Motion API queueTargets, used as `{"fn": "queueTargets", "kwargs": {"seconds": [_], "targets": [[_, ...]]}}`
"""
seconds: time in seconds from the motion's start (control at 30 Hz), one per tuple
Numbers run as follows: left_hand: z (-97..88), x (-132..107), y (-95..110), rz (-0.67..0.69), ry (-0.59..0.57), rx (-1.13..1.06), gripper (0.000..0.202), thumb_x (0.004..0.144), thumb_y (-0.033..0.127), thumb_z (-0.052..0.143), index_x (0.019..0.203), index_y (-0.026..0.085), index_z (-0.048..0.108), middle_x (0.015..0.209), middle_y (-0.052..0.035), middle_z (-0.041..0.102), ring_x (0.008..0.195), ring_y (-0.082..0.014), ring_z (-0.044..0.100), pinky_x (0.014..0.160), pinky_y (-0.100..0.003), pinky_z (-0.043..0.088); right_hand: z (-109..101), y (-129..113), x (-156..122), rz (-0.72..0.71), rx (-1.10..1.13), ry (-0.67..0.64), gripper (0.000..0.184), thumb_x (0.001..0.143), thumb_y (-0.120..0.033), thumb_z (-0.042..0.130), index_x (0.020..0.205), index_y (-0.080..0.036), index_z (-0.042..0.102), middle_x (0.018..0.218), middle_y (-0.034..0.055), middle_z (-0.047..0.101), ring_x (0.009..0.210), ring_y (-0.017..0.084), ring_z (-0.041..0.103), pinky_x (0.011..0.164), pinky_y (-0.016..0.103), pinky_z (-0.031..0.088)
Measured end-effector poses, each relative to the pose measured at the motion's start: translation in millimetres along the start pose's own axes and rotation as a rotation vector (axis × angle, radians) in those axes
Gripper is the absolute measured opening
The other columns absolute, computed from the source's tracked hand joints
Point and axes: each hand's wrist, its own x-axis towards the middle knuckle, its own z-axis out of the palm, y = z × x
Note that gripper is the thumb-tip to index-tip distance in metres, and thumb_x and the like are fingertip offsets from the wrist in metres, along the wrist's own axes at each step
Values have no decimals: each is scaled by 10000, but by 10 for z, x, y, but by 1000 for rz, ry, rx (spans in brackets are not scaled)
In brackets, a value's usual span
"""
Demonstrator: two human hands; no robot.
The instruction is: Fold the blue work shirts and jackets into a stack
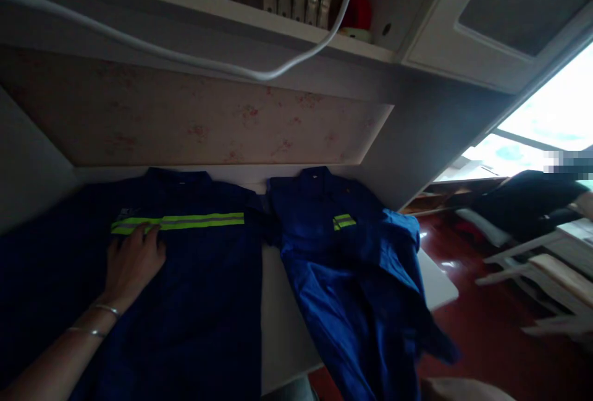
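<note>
My left hand (136,259) lies flat, fingers a little apart, on the chest of a dark blue work jacket (208,290). Its fingertips touch the yellow-green reflective strip (204,221). The jacket is spread out with its collar toward the back wall. Beside it on the right is a second blue work garment (343,290), rumpled, with a short reflective strip (344,222) and its lower part hanging past the table's front edge. Only a blurred bit of my right hand (466,390) shows at the bottom edge, close to that garment; its fingers are hidden.
Both garments lie on a white table (285,320) under a shelf (231,15) holding boxes and cases. A white cable (259,73) hangs across the front. At right, a person in dark clothing (514,203) is near the window, by white furniture (546,283) on a red floor (467,320).
</note>
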Motion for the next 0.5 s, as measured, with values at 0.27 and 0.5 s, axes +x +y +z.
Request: {"fn": "queueTargets", "kwargs": {"seconds": [0.27, 0.5], "targets": [[-747, -342, 1774, 347, -111, -516, 373, 967, 383, 432, 1232, 171, 586, 1236, -105, 637, 1152, -221, 597, 1031, -317, 453, -112, 598, 1257, 108, 28, 521, 403, 898, -484, 565, 1180, -209, 650, 1137, 106, 705, 1065, 253, 671, 962, 406, 516], [-373, -222, 1975, 249, -306, -330, 472, 883, 184, 457, 1346, 147, 538, 1177, -197, 660, 931, -318, 706, 766, -426, 556, -79, 1090, 1623, 412, -531, 113, 620, 875, -365, 636, 1431, -139, 480, 1384, 241, 546, 1152, 333, 646, 960, 451, 489]]}}
